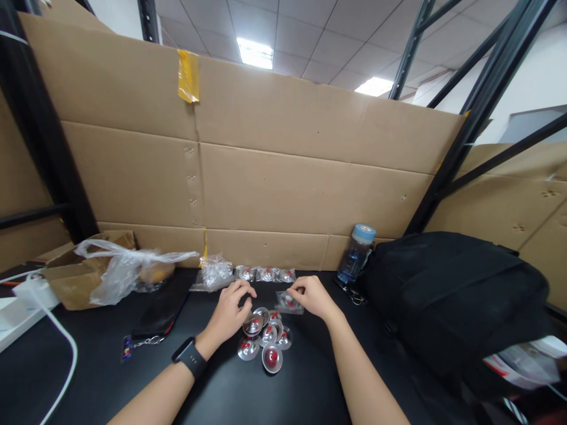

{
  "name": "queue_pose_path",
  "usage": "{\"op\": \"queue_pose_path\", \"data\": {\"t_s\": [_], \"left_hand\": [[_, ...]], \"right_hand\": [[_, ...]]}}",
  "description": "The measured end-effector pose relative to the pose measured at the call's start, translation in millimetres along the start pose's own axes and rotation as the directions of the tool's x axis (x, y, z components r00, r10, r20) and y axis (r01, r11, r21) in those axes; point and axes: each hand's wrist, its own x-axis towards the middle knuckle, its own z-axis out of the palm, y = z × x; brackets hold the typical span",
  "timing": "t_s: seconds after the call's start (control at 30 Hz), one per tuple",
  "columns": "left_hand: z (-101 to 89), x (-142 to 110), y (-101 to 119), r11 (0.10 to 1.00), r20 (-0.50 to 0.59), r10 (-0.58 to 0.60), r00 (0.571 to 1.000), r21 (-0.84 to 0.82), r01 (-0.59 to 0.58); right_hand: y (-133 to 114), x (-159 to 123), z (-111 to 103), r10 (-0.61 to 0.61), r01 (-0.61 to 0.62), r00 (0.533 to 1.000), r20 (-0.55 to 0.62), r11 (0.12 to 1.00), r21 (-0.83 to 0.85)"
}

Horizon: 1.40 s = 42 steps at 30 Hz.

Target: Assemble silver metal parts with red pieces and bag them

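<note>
My right hand point(313, 297) pinches the edge of a small clear bag point(289, 302), which has a shiny metal disc with a red centre inside. My left hand point(230, 310), wearing a black watch point(189, 356) at the wrist, hovers with curved fingers apart and nothing visible between them. Just right of and below it lies a loose pile of round, dish-like metal discs point(268, 334) with red centres. One disc point(271, 358) sits nearest to me. Behind my hands, bagged discs point(267, 274) stand in a row along the cardboard.
A heap of clear plastic bags point(215, 273) lies back left. Farther left are a tied plastic bag point(128, 268), a black pouch point(158, 316) and a white power strip point(26, 307). A bottle point(354, 255) and a black backpack point(456, 301) stand right. A cardboard wall point(283, 195) closes off the back.
</note>
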Motion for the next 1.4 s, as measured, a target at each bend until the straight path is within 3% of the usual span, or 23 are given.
{"op": "queue_pose_path", "data": {"t_s": [0.2, 0.33, 0.6, 0.9, 1.2, 1.4], "left_hand": [[2.6, -0.5, -1.6, 1.000, 0.036, -0.005, 0.999, -0.005, 0.005], [-0.2, -1.7, 4.7, 0.998, 0.140, 0.053, 0.989, 0.006, -0.055], [-0.3, -5.7, 35.4, 0.960, 0.359, 0.271, 0.893, -0.039, -0.276], [-0.6, -6.2, 36.7, 0.959, 0.438, 0.263, 0.860, -0.026, -0.281], [0.1, -6.7, 32.5, 0.964, 0.402, 0.249, 0.881, -0.016, -0.265], [-1.1, -6.7, 31.9, 0.959, 0.430, 0.246, 0.869, 0.022, -0.283]], "right_hand": [[0.9, -0.4, -1.8, -0.002, 0.002, 1.000, -0.008, 1.000, -0.011], [-0.3, 0.2, 1.1, -0.018, 0.018, 1.000, 0.003, 0.999, -0.029], [-1.7, 1.9, 2.8, 0.017, -0.016, 0.999, -0.040, 0.999, 0.036], [4.5, 2.9, 6.2, 0.140, -0.133, 0.989, -0.043, 0.980, 0.151], [10.8, 4.8, 14.3, 0.150, -0.142, 0.989, -0.002, 0.941, 0.308], [8.3, 6.3, 16.9, 0.205, -0.185, 0.978, -0.028, 0.926, 0.330]]}}
